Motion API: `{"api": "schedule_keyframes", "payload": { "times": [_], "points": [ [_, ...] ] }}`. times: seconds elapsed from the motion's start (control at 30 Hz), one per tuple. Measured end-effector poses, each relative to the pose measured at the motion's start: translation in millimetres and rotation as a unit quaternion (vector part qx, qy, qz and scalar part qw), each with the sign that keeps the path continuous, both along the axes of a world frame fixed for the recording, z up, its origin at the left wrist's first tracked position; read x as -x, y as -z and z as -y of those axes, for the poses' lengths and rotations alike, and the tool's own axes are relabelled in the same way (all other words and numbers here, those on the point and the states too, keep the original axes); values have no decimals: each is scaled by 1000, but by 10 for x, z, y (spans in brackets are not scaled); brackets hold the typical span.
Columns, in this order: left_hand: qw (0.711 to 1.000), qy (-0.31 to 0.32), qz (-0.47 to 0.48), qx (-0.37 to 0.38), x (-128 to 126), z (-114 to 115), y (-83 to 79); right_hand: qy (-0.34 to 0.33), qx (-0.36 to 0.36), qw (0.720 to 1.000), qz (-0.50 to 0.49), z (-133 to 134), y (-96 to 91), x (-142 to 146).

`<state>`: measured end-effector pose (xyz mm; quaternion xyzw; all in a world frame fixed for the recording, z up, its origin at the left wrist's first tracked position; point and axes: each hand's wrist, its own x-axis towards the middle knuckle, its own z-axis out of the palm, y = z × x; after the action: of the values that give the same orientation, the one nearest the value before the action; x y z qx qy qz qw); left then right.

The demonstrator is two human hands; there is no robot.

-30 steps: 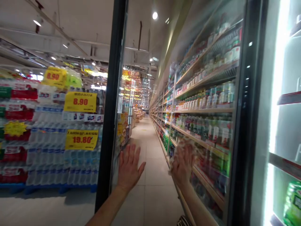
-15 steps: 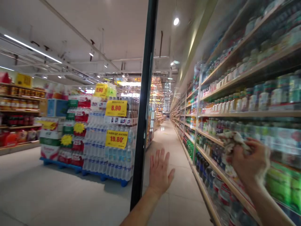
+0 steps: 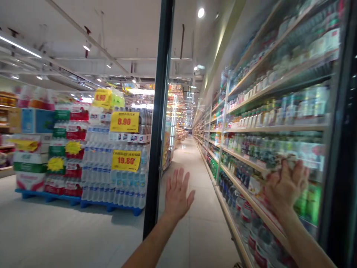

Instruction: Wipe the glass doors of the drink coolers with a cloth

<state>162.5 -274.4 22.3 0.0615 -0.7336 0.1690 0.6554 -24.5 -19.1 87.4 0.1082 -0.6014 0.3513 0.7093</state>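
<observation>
I look through a glass door [image 3: 195, 93] with a black frame edge [image 3: 157, 130]. My left hand [image 3: 177, 193] lies flat on the glass near that edge, fingers spread and holding nothing. My right hand [image 3: 284, 184] is farther right on the same pane and presses a crumpled whitish cloth [image 3: 279, 162] against it. The cloth shows only above and beside the fingers and is blurred. Behind the glass run long shelves of bottled drinks [image 3: 251, 123].
A stack of bottled-water packs [image 3: 117, 178] with yellow price signs [image 3: 124, 121] stands on blue pallets [image 3: 78, 201] to the left. A tiled aisle [image 3: 192, 163] runs ahead between the shelves. A dark door frame [image 3: 341, 167] closes the right side.
My right hand with the cloth has moved rightward across the glass, then slightly back and down. The left hand stays flat on the pane. The view has swung to the left.
</observation>
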Motion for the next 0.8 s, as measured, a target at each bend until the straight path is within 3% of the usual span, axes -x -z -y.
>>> {"api": "schedule_keyframes", "payload": {
  "times": [0.1, 0.17, 0.23, 0.3, 0.37, 0.43, 0.5, 0.57, 0.67, 0.7, 0.73, 0.8],
  "points": [
    [1000, 12, -8, -1, 29, 6, -7, -22, 53, 998, -12, 98, 189, -103],
    [1000, 15, -12, 4, 39, 14, -11, -49, -50, 996, -47, 374, 421, -308],
    [1000, 10, -12, 11, 40, 26, -16, -74, -203, 974, -74, 632, 635, -488],
    [1000, 9, -8, 11, 40, 34, -23, -70, -266, 957, -95, 714, 740, -541],
    [1000, 14, -6, 5, 47, 31, -28, -50, -216, 971, -88, 609, 718, -463],
    [1000, 21, -9, -2, 63, 18, -28, -35, -95, 994, -51, 468, 627, -363],
    [1000, 26, -14, -10, 84, 2, -21, -38, -8, 999, -17, 461, 571, -369],
    [999, 26, -17, -15, 99, -9, -12, -61, -38, 997, -16, 627, 622, -507],
    [1000, 18, -16, -13, 92, -14, -3, -103, -243, 962, -74, 904, 839, -729],
    [1000, 17, -15, -13, 84, -15, -2, -102, -275, 952, -91, 919, 903, -740],
    [1000, 19, -11, -14, 76, -16, -3, -93, -281, 950, -97, 879, 949, -709],
    [1000, 24, -5, -18, 65, -20, -3, -60, -216, 972, -73, 679, 970, -554]
  ]
}}
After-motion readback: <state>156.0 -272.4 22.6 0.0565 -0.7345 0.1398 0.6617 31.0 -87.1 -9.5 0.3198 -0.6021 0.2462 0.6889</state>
